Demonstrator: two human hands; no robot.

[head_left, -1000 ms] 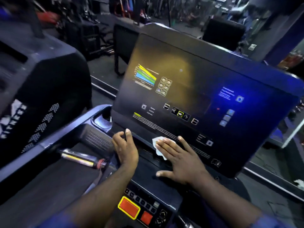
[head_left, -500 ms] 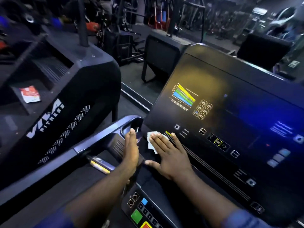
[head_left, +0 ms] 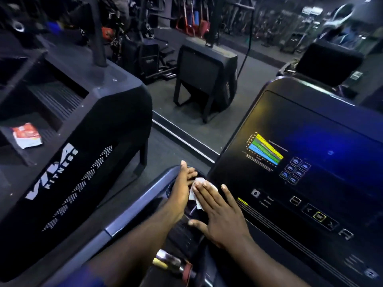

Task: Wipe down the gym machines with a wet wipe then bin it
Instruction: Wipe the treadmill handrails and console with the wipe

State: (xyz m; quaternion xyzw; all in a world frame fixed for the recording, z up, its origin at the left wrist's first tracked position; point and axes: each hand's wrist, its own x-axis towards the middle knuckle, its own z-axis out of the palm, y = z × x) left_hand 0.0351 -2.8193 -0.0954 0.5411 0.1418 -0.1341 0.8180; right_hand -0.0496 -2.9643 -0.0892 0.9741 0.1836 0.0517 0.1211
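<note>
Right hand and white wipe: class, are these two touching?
Touching. In the head view the right hand lies with straight fingers flat on the white wipe, pressing it against the console.

Right hand point(head_left: 220, 216) flat, palm down, fingers straight and spread, thumb out. Left hand point(head_left: 182, 189) on edge, fingers straight, together. Both forearms extended forward.

Both forearms point(head_left: 269, 264) bare; blue sleeve point(head_left: 83, 276) on left arm point(head_left: 134, 241), blurred at bottom edge.
</note>
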